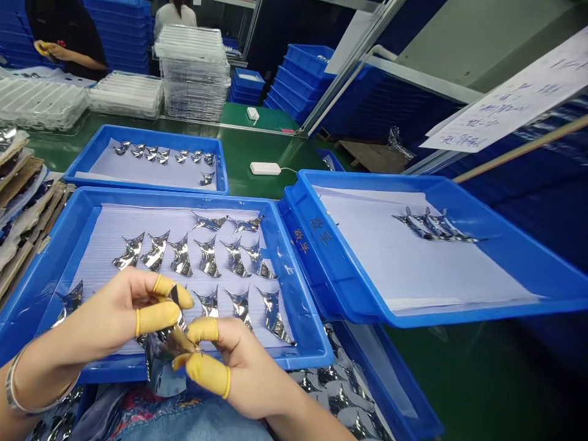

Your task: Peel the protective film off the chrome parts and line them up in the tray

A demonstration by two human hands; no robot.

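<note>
My left hand [108, 324] and my right hand [234, 367] wear yellow finger cots and pinch a crumpled piece of shiny silver foil [168, 346] between their fingertips. Both hands are above the near blue tray [184, 199], which is lined with white sheets and holds rows of curved, pointed silver foil pieces [209, 257]. A smaller blue tray [147, 131] beyond it holds more pieces. To the right, a tilted blue tray [349, 294] holds a small overlapping group [427, 223]. Below it, a lower blue tray [390, 380] is heaped with loose foil.
A stack of cardboard sheets [21, 184] lies at the left. Stacks of clear plastic trays [193, 73] and blue crates [303, 79] stand beyond the green bench [239, 144]. A co-worker's hand [48, 50] is at the far left. A paper notice [505, 104] hangs at upper right.
</note>
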